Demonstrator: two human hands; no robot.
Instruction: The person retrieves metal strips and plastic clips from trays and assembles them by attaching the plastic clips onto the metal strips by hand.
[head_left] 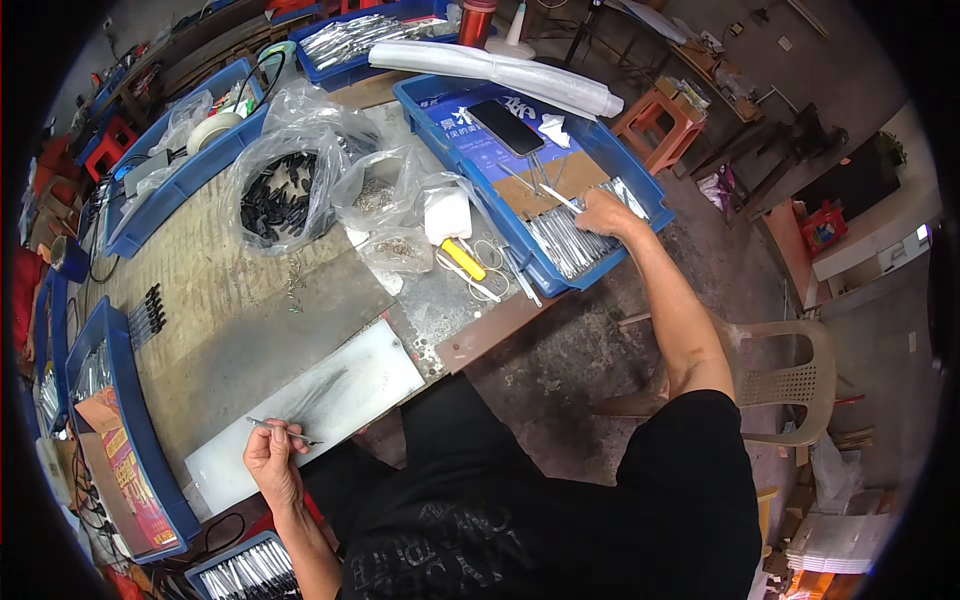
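Observation:
My left hand pinches a thin silver rod with a dark pointed end, just above a long white board at the table's near edge. A grey smudge marks the board. To the right, my right hand reaches into a blue tray, over a row of silver rods. A pale rod sticks out from its closed fingers toward the upper left. The fingertips are partly hidden. In the same tray, a black phone lies on blue and brown cardboard.
Clear bags hold black parts and small metal pieces. Beside them lies a yellow-handled tool with white cord. A blue bin stands at the left, and a rolled white sheet crosses the far tray. A plastic chair is on the right.

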